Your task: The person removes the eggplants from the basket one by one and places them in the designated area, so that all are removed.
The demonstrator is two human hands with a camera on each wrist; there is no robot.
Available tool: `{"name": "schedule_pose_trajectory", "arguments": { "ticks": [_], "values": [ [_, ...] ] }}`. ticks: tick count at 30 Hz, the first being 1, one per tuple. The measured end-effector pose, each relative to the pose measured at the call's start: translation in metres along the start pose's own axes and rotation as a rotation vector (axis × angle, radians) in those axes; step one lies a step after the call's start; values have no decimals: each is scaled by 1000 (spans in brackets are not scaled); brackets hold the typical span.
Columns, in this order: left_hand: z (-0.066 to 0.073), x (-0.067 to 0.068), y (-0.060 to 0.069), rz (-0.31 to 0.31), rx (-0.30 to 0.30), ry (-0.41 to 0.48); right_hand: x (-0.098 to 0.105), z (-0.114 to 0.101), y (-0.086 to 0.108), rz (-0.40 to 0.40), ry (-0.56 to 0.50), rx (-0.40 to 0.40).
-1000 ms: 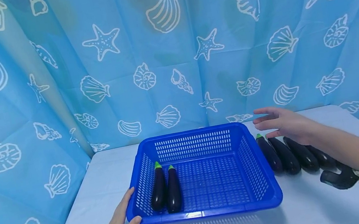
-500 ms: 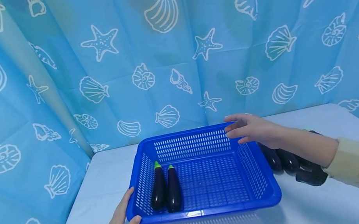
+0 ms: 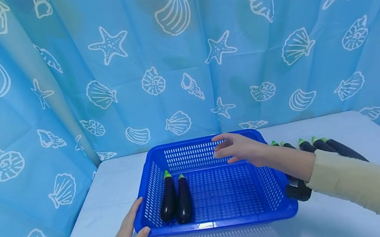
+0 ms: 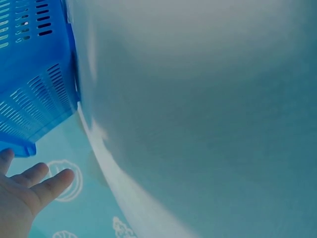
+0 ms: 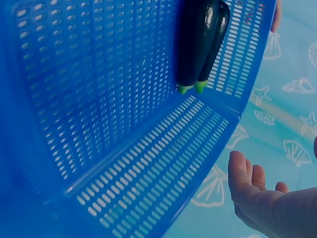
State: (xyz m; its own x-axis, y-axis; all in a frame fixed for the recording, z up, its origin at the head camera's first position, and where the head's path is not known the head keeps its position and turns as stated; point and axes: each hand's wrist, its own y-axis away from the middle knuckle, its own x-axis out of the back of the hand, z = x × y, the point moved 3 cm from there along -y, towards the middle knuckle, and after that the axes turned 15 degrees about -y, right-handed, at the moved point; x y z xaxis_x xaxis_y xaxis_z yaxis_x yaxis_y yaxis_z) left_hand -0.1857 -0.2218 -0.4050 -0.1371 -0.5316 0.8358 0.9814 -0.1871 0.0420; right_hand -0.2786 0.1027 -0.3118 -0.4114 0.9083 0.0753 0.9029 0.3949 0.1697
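Observation:
In the head view, my left hand [image 3: 128, 233] rests against the left front corner of a blue plastic basket [image 3: 215, 226], its fingers fairly straight and spread. The left wrist view has those fingers [image 4: 52, 187] beside the basket's edge. Two dark eggplants with green tips lie side by side in the left part of the basket, the left eggplant [image 3: 167, 200] and the right eggplant [image 3: 183, 201]. My right hand [image 3: 240, 148] hovers over the basket's back right part, fingers loosely bent and holding nothing. In the right wrist view, nothing lies between its fingers [image 5: 239, 171].
Right of the basket, several more eggplants [image 3: 344, 149] lie in a row on the white table [image 3: 356, 208], partly hidden by my right forearm. A blue curtain [image 3: 179, 53] with white sea shells stands behind and at the sides. A black wrist strap [image 3: 299, 191] hangs near the basket's right rim.
My right hand has moved left, from above the row of eggplants to over the basket, with nothing in it. My left hand, the basket and the two eggplants inside have stayed put.

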Motion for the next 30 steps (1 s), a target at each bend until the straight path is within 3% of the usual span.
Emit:
{"name": "schedule_pose_trajectory", "arguments": {
  "ticks": [12, 30],
  "values": [
    [-1, 0, 0, -6, -7, 9, -39, 12, -20, 49, -9, -8],
    [0, 0, 0, -7, 0, 11, -76, 43, -49, 20, 13, -15]
  ]
}}
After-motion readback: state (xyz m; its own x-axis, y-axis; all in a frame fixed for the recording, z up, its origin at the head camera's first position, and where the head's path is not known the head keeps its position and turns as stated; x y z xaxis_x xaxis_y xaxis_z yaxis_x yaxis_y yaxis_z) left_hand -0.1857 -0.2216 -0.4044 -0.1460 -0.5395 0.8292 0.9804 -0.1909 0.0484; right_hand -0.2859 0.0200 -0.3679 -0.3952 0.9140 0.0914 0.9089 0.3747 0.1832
